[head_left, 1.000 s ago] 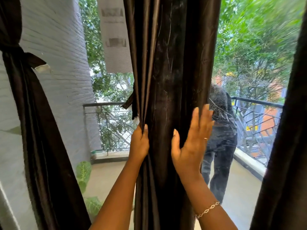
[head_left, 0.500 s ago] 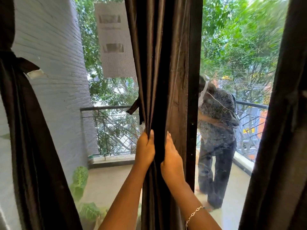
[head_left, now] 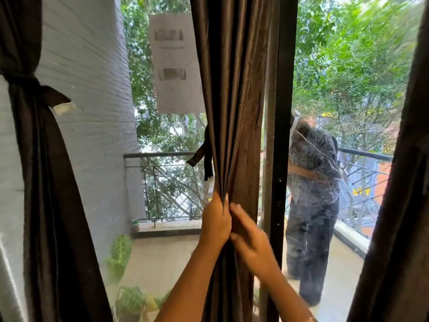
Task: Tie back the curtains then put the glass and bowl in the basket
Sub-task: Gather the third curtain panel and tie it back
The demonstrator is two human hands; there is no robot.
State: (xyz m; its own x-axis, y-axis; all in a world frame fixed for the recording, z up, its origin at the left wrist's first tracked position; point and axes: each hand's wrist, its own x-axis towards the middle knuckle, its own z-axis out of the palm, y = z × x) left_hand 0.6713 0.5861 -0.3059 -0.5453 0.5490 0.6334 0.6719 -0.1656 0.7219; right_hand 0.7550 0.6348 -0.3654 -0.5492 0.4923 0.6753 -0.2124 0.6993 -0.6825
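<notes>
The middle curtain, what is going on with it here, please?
A person holds the middle curtain bunched in front of the glass door. The left hand grips the folds, and the blurred right hand closes on them just beside it. The tie-back strap hangs loose at the curtain's left edge, not yet wrapped around. The left curtain is already tied back. Another person stands outside on the balcony.
</notes>
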